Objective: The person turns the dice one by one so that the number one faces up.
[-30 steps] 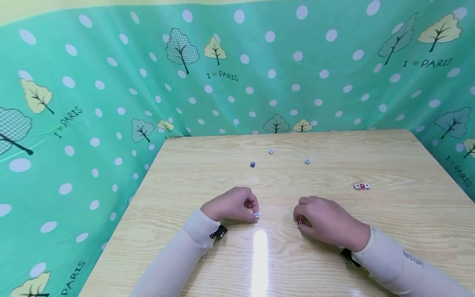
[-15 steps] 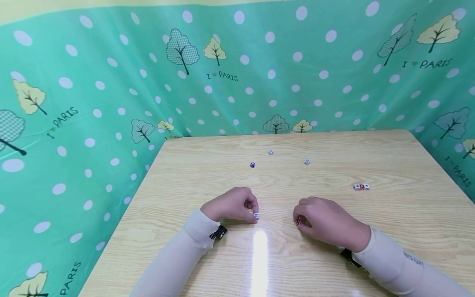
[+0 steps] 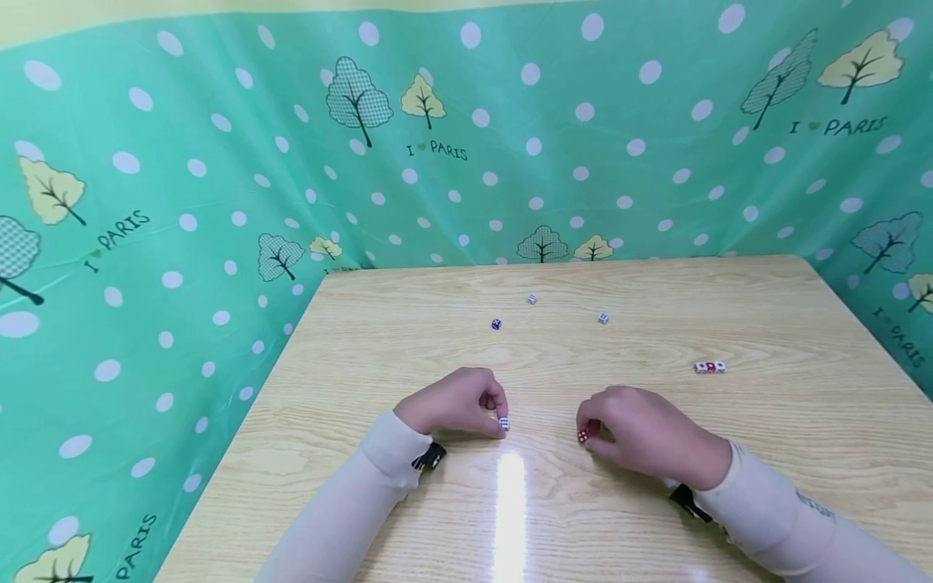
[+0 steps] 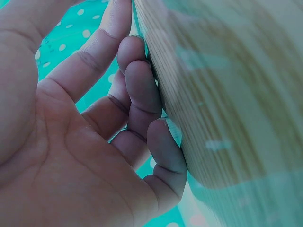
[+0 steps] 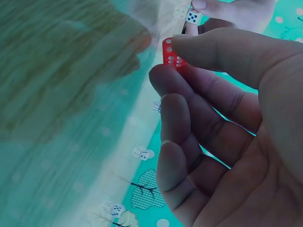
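On the wooden table my left hand [image 3: 462,401] pinches a white die [image 3: 504,423] with dark pips between thumb and forefinger. In the left wrist view its other fingers curl against the tabletop, and the die is out of sight there. To the right, my right hand [image 3: 645,429] holds a red die [image 3: 583,436] with white pips between thumb and fingers, low over the table. The right wrist view shows the red die [image 5: 171,56] at the thumb tip, with the white die [image 5: 192,16] in the left hand beyond it. A gap of bare wood separates the two hands.
Farther back lie a dark blue die [image 3: 496,324], a white die [image 3: 532,299] and another white die [image 3: 603,318]. A row of white and red dice [image 3: 710,368] sits at the right. A green dotted cloth [image 3: 466,162] hangs behind the table [image 3: 394,308].
The red die has turned in my right fingers, showing a different face, and sits slightly farther left. My left hand and the white die stay in place.
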